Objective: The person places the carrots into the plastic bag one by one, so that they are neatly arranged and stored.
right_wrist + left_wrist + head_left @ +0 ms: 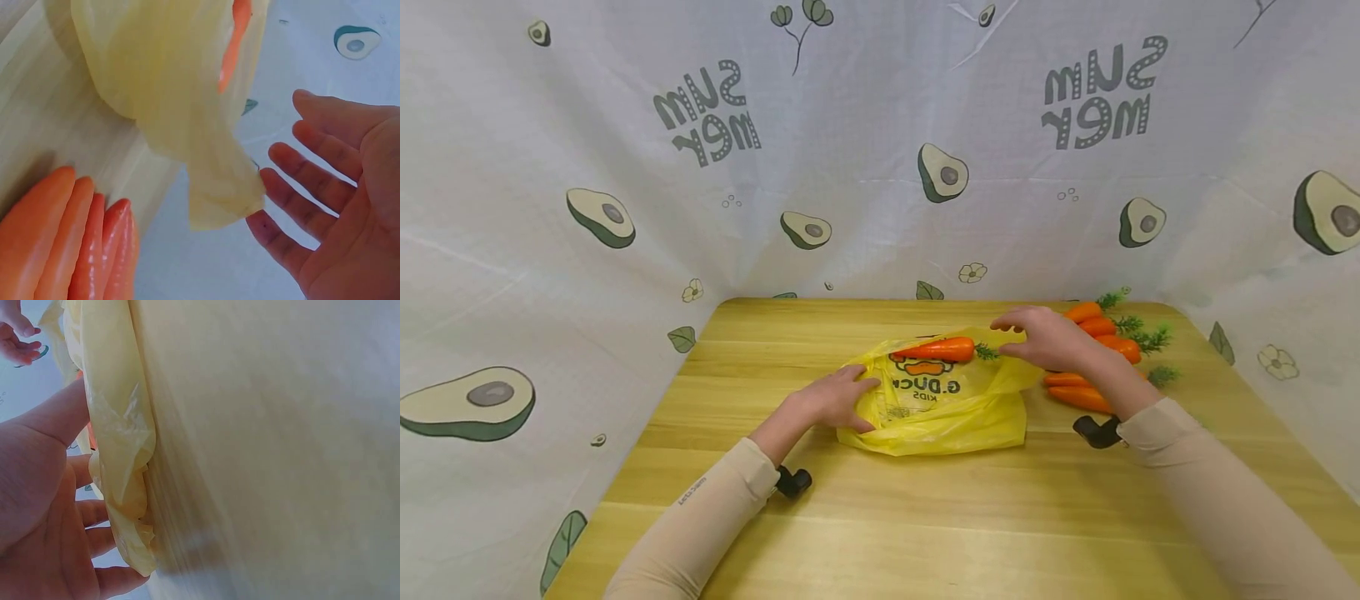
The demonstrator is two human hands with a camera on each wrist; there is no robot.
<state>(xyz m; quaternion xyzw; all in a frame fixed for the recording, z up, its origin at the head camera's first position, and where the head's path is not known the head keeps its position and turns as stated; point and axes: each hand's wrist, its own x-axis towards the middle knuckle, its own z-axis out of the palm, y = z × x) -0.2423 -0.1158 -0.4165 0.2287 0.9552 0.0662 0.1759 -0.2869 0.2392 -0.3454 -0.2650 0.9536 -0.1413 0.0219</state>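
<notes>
A yellow plastic bag with black print lies on the wooden table, its mouth spread. One orange toy carrot with a green top lies at the bag's opening. My left hand rests at the bag's left edge; in the left wrist view its fingers touch the crumpled plastic without curling round it. Above the bag's right side is my right hand, near the carrot's leafy end. The right wrist view shows its fingers spread and holding nothing, the lowest ones beside the bag's handle.
Several more carrots lie in a pile on the table's right side, just beyond and under the right forearm. Behind the wooden table hangs a white curtain printed with avocados.
</notes>
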